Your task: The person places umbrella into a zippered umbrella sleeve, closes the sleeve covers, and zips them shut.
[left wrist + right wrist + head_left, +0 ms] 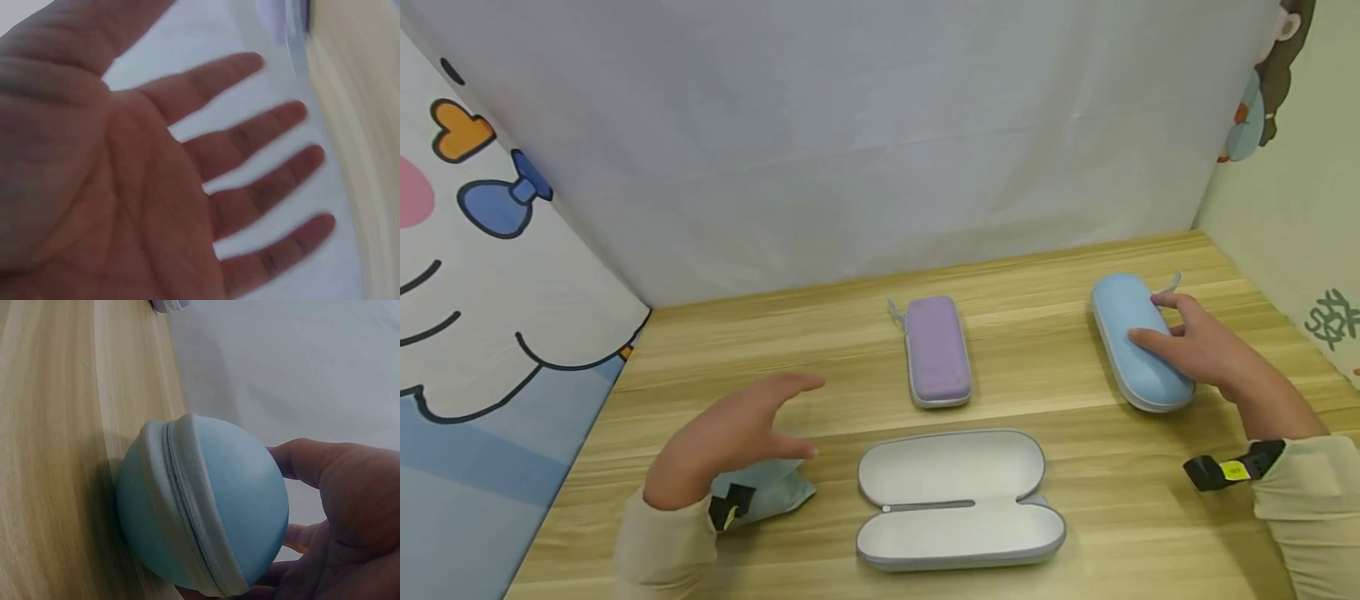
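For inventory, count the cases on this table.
3: blue zippered case at the right hand; purple case left of that; open white-lined case in front of the purple one.

Rounded blue case, closed, far right

Teal item, lower left of head frame, lay partly hidden behind left grip. Right grip was cut off by right edge of right wrist frame, some fingers partly hidden behind blue case. Purple case was cut off by top edge there.
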Available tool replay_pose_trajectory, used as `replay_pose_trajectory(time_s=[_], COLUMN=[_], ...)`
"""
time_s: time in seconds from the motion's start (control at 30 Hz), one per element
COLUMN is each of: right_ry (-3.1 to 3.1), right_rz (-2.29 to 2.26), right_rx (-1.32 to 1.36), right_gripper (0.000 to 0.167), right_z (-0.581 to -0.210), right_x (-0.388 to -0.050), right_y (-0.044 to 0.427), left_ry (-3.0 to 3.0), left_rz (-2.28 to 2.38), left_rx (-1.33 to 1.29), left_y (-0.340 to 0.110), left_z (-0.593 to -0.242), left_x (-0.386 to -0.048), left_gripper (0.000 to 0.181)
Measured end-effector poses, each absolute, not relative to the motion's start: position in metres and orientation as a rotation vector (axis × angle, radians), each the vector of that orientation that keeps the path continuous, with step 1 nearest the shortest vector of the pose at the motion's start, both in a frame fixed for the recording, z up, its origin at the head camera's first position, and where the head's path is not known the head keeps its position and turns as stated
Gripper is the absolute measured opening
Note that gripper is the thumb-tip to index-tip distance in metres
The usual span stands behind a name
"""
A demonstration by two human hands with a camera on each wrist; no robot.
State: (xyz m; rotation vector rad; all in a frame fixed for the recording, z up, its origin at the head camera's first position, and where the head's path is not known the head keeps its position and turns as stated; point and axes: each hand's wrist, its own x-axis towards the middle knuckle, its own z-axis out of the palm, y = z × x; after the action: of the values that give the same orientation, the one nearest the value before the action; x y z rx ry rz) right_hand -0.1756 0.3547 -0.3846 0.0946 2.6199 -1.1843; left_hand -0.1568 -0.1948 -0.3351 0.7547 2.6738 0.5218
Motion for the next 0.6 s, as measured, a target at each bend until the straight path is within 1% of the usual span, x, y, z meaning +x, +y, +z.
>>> replay_pose_trajectory(time_s=[0.17,0.27,0.37,0.6], right_ry=[2.629,2.631,2.629,2.623], right_rz=[-1.179,-1.178,-1.174,-1.175], right_rx=[0.088,0.09,0.094,0.09], right_gripper=[0.087,0.087,0.087,0.087], right_z=[-0.384,-0.385,-0.384,-0.384], right_x=[-0.176,-0.176,-0.176,-0.176], right_y=[0.354,0.354,0.354,0.354], left_ry=[2.627,2.553,2.477,2.375], left_rz=[0.441,0.335,0.289,0.331], left_rx=[0.441,0.265,0.18,0.259], left_y=[-0.219,-0.224,-0.225,-0.22], left_z=[-0.333,-0.335,-0.339,-0.345], left_x=[-0.157,-0.159,-0.163,-0.163], left_gripper=[0.098,0.101,0.092,0.064])
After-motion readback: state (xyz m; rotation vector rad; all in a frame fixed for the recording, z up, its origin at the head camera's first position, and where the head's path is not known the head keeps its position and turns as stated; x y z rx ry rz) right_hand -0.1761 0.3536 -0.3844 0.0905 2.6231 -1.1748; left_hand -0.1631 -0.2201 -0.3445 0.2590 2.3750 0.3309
